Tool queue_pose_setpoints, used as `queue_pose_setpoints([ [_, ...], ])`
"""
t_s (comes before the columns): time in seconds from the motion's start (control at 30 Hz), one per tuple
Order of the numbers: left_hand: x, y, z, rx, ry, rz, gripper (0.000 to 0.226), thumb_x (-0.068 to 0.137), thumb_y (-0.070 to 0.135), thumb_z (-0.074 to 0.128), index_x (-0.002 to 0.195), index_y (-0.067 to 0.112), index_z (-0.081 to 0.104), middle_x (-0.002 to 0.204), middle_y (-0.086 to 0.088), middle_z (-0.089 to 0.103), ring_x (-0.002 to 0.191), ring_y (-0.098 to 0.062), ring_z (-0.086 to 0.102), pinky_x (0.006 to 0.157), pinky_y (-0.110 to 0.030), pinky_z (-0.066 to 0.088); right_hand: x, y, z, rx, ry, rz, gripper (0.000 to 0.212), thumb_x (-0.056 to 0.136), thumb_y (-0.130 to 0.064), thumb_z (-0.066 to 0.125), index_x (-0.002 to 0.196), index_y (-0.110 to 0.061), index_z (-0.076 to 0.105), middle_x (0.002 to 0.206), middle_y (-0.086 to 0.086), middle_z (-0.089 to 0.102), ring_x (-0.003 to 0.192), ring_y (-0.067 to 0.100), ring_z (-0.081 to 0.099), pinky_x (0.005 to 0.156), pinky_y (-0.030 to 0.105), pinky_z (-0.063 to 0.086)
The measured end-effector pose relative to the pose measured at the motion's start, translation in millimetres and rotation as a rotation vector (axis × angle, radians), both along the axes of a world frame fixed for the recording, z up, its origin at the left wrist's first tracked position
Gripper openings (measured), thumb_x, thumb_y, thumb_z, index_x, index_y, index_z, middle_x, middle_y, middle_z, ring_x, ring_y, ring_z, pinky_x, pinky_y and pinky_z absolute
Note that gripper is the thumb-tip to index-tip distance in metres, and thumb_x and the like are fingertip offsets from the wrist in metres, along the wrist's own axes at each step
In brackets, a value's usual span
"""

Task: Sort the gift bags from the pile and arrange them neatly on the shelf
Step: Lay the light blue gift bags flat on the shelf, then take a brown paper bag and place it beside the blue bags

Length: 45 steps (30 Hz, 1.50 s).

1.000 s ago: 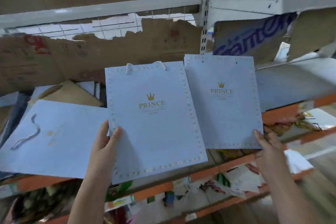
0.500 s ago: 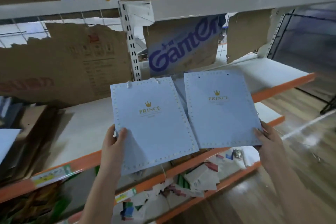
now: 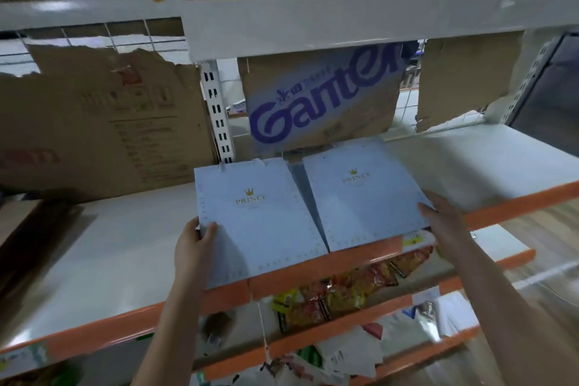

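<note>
Two pale blue gift bags lie side by side on the white shelf (image 3: 103,247), both face up with a gold crown and the word PRINCE printed on them. The left gift bag (image 3: 260,222) overhangs the shelf's orange front edge (image 3: 344,263) with its lower end; a bit of white cord handle shows at its top edge. The right gift bag (image 3: 360,197) sits just beside it, angled slightly, so a narrow dark wedge opens between the two toward the back while their lower corners nearly meet.

Your left hand (image 3: 194,247) grips the left bag at its lower left edge, thumb pressed on the printed face and the fingers tucked underneath. Your right hand (image 3: 445,222) holds the right bag at its lower right corner, fingers laid over the edge; whether the thumb is under the bag cannot be told.

Behind the bags a brown cardboard sheet (image 3: 319,100) with large blue lettering stands against the back of the shelf. A white slotted upright (image 3: 217,116) rises to its left, and beyond that a torn cardboard panel (image 3: 100,122) leans along the back. Another cardboard piece (image 3: 466,78) hangs to the right. A white shelf beam (image 3: 344,19) runs overhead.

Below, the lower shelves (image 3: 344,335) carry a blurred jumble of colourful packets and white paper items.
</note>
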<state>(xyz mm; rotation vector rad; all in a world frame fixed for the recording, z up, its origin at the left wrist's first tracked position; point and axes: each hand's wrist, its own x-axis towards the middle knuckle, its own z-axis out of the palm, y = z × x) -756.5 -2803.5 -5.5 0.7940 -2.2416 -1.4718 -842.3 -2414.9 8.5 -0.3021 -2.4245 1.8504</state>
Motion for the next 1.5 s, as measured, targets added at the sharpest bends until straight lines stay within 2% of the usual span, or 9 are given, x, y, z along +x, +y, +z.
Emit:
queue_pose_setpoints([
  [0.2,-15,12,-6,-0.306,-0.163,0.029,0.037,0.093,0.022,0.054,0.121,-0.001,0.057,0.111,-0.026,0.062,0.106,-0.041,0.055,0.078,-0.036,0.038,-26,-14,-7,0.257,-0.061,0.084,0.039,0.098,-0.016,0.040,0.136,-0.013,0.044,0.124,0.012,0.054,0.104,0.029,0.053,0.087,0.034,0.042],
  [0.3,-17,14,-11,-0.397,-0.168,0.097,0.029,0.089,0.021,0.058,0.110,0.002,0.065,0.103,-0.029,0.061,0.103,-0.043,0.053,0.083,-0.038,0.041,-31,-15,-10,0.455,-0.080,0.147,0.040,0.098,-0.020,0.038,0.138,-0.015,0.042,0.124,0.013,0.053,0.112,0.035,0.049,0.096,0.042,0.042],
  [0.43,-12,21,-8,-0.450,-0.192,0.135,0.031,0.092,0.019,0.053,0.115,0.001,0.063,0.117,-0.031,0.055,0.111,-0.043,0.049,0.093,-0.042,0.040,-34,-14,-11,0.673,-0.093,0.182,0.042,0.096,-0.020,0.040,0.136,-0.010,0.043,0.133,0.023,0.042,0.121,0.037,0.036,0.105,0.041,0.029],
  [0.67,29,24,0,-0.541,-0.147,0.226,0.034,0.095,0.019,0.048,0.124,0.007,0.058,0.122,-0.021,0.058,0.108,-0.038,0.054,0.091,-0.043,0.043,-12,-17,1,0.638,0.134,0.215,0.040,0.093,-0.012,0.046,0.133,-0.006,0.046,0.136,0.020,0.040,0.122,0.036,0.035,0.103,0.042,0.029],
  [0.83,105,37,0,-0.832,-0.098,0.229,0.025,0.092,0.011,0.052,0.113,0.006,0.065,0.107,-0.017,0.066,0.098,-0.038,0.057,0.079,-0.042,0.047,47,-61,5,0.562,0.346,0.438,0.038,0.092,-0.006,0.049,0.130,-0.005,0.051,0.130,0.016,0.049,0.124,0.031,0.039,0.104,0.036,0.031],
  [0.97,177,32,-15,-0.938,-0.176,0.190,0.034,0.091,0.024,0.040,0.103,0.008,0.068,0.095,-0.012,0.070,0.087,-0.034,0.063,0.071,-0.039,0.050,112,-114,-10,0.591,0.420,0.659,0.036,0.093,-0.007,0.048,0.128,-0.006,0.052,0.126,0.013,0.051,0.121,0.028,0.043,0.103,0.035,0.032],
  [1.1,254,13,-46,-0.918,-0.259,0.159,0.038,0.089,0.024,0.036,0.100,0.007,0.068,0.092,-0.010,0.070,0.085,-0.032,0.064,0.068,-0.039,0.053,183,-172,-50,0.662,0.428,0.935,0.036,0.095,-0.009,0.045,0.130,-0.008,0.050,0.129,0.008,0.050,0.125,0.025,0.041,0.106,0.032,0.029],
  [1.23,325,-16,-94,-0.822,-0.333,0.207,0.019,0.086,0.012,0.060,0.103,0.012,0.068,0.099,-0.007,0.071,0.094,-0.028,0.065,0.079,-0.038,0.053,247,-224,-106,0.737,0.296,1.135,0.038,0.098,-0.016,0.037,0.136,-0.013,0.042,0.135,0.003,0.044,0.129,0.018,0.035,0.109,0.025,0.024],
  [1.5,417,-64,-257,-0.617,-0.695,0.031,0.031,0.081,0.017,0.057,0.110,0.013,0.066,0.106,-0.008,0.068,0.100,-0.031,0.063,0.081,-0.038,0.051,324,-289,-285,0.891,0.011,1.378,0.033,0.093,-0.012,0.045,0.125,-0.014,0.054,0.125,0.003,0.054,0.115,0.017,0.049,0.098,0.027,0.041],
])
